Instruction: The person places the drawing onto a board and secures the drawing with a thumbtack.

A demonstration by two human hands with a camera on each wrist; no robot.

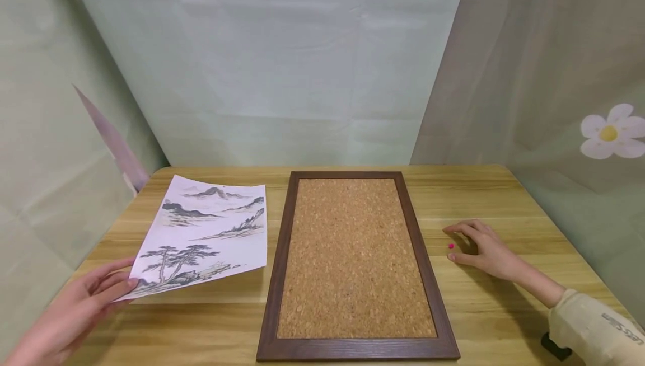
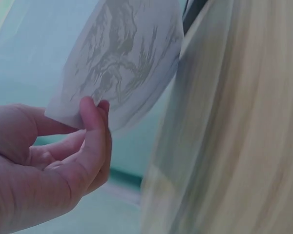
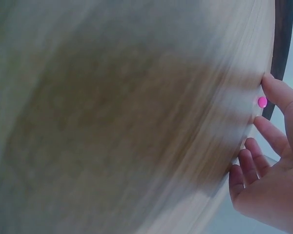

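Pinching the near left corner of a print (image 1: 204,231) between thumb and fingers, the left hand (image 1: 75,313) is seen at the near left of the desk (image 1: 504,198), with that corner raised and the rest of the sheet lying left of a corkboard (image 1: 355,259). A pink pin (image 1: 450,246) is found on the desk just right of the corkboard frame, and the right hand (image 1: 484,248) is curved over it with fingers loosely bent, thumb and forefinger set either side of the pin; whether it is actually gripped cannot be told.
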